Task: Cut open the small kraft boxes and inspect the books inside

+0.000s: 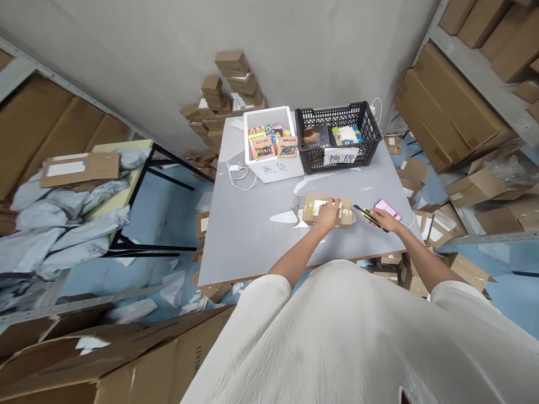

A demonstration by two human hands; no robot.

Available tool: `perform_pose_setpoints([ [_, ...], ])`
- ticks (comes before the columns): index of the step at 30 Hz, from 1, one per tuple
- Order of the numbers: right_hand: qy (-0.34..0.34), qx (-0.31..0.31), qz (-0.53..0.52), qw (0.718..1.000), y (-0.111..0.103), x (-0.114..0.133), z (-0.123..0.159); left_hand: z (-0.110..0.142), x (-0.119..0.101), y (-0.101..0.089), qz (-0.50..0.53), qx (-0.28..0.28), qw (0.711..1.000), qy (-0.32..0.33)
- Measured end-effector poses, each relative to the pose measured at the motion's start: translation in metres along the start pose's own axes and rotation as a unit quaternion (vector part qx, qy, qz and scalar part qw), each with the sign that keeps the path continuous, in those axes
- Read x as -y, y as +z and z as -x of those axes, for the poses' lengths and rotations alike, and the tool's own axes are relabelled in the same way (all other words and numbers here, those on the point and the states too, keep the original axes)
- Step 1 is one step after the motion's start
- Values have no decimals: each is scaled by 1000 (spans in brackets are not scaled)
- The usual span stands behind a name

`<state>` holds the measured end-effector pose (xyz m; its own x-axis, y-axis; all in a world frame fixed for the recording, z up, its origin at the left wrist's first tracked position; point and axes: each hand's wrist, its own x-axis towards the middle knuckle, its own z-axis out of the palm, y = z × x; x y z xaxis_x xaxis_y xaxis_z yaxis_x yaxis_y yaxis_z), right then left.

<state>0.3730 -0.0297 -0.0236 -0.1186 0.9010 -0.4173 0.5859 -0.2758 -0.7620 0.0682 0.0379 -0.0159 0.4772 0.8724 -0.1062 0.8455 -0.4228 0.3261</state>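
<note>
A small taped cardboard box [310, 206] with a white label lies on the grey table in front of me. My left hand [329, 214] grips it from above, fingers bent over its top. In my right hand [384, 218], the fingers are closed around a yellow and black box cutter [371, 217]. The cutter's tip points at the right end of the box and is a little apart from it. Just beyond my right hand lies a phone [388, 209] with a lit pinkish screen.
A white foam bin [275, 171] and a black plastic crate [309, 163], both with books, stand at the table's back. A white charger cable [242, 184] lies left. Torn paper scraps [284, 217] lie by the box. Cartons and grey parcels [76, 230] crowd around.
</note>
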Motion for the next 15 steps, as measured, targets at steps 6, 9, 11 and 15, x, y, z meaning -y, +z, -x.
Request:
perform_pose_setpoints([
  [6, -55, -39, 77, 995, 8, 5, 5, -15, 6, -2, -6, -19, 1000, 18],
  [9, -94, -52, 122, 987, 12, 6, 7, -21, 12, 2, -11, -6, 999, 32],
  [11, -109, -50, 149, 981, 14, 7, 8, -26, 13, 4, -17, 13, 999, 37],
  [15, -103, -55, 204, 972, 17, 10, 8, -32, 14, 8, -30, 34, 997, 58],
])
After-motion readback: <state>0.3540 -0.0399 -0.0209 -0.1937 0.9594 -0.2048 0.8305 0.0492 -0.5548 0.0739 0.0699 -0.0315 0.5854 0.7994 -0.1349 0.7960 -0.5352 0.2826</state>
